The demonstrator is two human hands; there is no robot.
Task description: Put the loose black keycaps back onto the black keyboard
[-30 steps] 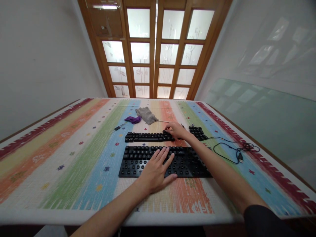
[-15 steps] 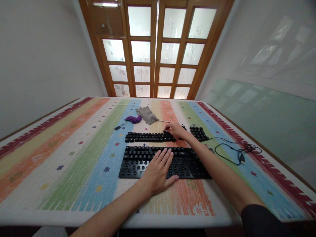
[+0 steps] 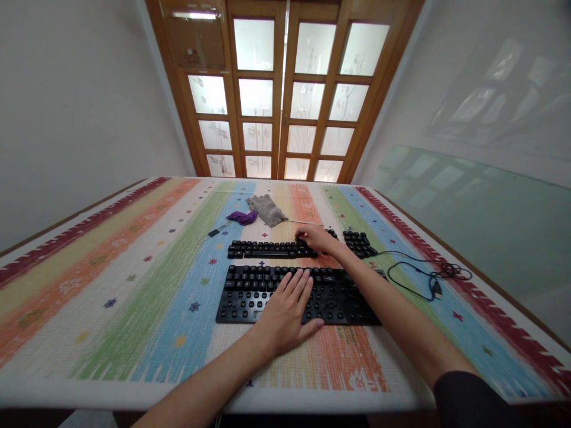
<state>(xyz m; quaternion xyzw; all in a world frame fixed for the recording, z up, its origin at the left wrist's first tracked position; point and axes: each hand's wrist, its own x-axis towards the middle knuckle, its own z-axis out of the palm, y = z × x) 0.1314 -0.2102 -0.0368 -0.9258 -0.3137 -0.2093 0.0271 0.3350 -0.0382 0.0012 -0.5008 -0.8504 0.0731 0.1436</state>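
Note:
A black keyboard (image 3: 243, 303) lies near the table's front edge; its upper rows carry keycaps, while the lower rows show bare switches. My left hand (image 3: 289, 309) rests flat on its middle, fingers stretched out. Behind it, loose black keycaps (image 3: 259, 248) stand in rows on the cloth, a long space bar (image 3: 270, 254) among them. At the right end of these rows my right hand (image 3: 316, 238) pinches a keycap, its fingertips low among the others. More loose keycaps (image 3: 357, 244) sit in a block to its right. My right forearm covers the keyboard's right part.
A grey cloth (image 3: 266, 209), a purple cloth bundle (image 3: 242, 217) and a small black tag (image 3: 214, 232) lie farther back. A thin rod (image 3: 300, 222) extends from the grey cloth. A coiled black cable (image 3: 439, 273) lies at right. Striped cloth (image 3: 169, 315) covers the table.
Both hands hold nearly the same places. The right fingers shift only slightly at the loose keycaps, and the whole view has tilted a little.

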